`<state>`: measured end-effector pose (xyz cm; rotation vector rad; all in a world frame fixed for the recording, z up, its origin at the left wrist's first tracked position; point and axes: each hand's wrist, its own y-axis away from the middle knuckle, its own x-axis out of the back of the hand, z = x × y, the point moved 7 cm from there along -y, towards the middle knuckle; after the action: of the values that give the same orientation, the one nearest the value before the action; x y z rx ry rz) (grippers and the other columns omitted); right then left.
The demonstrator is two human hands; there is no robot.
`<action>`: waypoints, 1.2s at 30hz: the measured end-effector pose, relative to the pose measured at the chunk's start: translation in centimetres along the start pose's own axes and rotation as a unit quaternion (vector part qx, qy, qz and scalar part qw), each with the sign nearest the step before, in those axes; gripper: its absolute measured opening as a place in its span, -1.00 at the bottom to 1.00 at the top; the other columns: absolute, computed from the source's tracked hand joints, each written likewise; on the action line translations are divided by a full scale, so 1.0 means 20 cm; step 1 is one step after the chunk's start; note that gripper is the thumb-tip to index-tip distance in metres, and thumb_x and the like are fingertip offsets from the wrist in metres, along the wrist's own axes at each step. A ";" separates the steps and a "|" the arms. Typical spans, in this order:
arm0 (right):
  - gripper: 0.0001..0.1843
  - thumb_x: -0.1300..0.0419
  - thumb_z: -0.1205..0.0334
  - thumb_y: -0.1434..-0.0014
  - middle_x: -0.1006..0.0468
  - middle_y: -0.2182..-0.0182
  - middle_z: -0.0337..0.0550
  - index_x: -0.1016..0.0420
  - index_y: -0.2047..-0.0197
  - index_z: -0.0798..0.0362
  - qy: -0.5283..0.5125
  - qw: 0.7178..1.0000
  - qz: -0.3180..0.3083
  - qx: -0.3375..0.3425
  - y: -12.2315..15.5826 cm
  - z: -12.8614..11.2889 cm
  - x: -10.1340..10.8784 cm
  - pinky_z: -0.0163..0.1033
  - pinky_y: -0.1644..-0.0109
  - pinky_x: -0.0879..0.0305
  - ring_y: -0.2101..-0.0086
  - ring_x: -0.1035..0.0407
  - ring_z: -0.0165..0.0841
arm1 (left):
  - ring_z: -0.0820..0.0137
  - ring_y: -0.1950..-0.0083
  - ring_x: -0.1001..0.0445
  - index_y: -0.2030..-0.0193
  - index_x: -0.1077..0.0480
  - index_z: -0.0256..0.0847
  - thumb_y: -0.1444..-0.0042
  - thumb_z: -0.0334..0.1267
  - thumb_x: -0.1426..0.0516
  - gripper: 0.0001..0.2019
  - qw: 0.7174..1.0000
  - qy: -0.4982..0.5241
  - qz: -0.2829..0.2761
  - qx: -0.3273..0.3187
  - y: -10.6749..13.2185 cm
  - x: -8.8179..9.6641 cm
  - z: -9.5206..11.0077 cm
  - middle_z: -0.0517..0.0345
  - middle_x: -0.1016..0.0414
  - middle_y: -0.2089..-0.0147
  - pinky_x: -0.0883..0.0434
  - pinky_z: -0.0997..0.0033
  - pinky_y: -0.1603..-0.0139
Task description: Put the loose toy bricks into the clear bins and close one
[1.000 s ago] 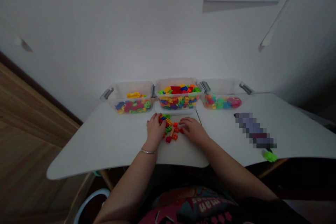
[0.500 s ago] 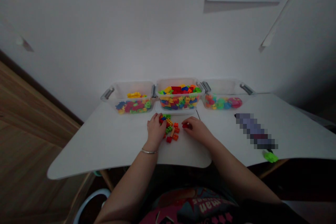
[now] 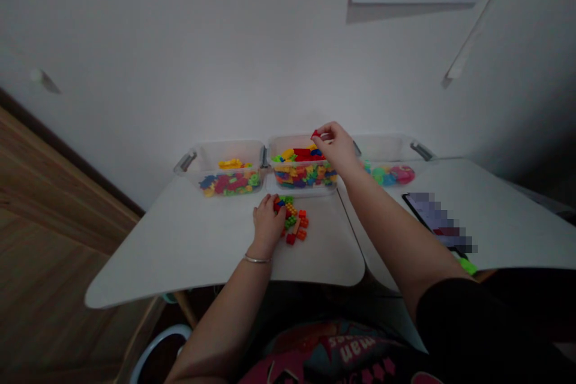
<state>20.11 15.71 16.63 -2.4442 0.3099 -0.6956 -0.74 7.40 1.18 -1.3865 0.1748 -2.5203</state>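
The right hand (image 3: 336, 147) pinches a red block (image 3: 315, 134) above the middle of three bins (image 3: 302, 177). The left hand (image 3: 269, 225) lies loosely curled against a block pile (image 3: 291, 220).

a white wall (image 3: 180, 42) behind a white table (image 3: 180, 252), wooden floor (image 3: 45, 294) alongside

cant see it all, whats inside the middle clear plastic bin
Red, yellow, blue and green plastic building bricks fill the clear plastic bin; the right hand covers its back right corner, hiding what lies there.
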 end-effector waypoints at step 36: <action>-0.48 -0.06 0.54 -0.13 -0.51 -0.08 -0.09 -0.45 -0.13 0.03 0.169 0.927 -0.290 0.168 0.87 0.18 -0.29 -0.05 -0.17 -0.28 -0.03 -0.36 -0.23 | 0.18 -0.33 -0.25 -0.19 -0.33 -0.25 -0.17 -0.24 -0.03 -0.56 1.000 -0.008 0.006 -0.011 0.00 -0.01 0.00 -0.13 -0.31 -0.29 -0.12 0.07 -0.36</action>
<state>16.16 5.44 1.58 -2.0705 -0.4022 -1.3072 -0.67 7.47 1.07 -1.4090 0.2075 -2.5035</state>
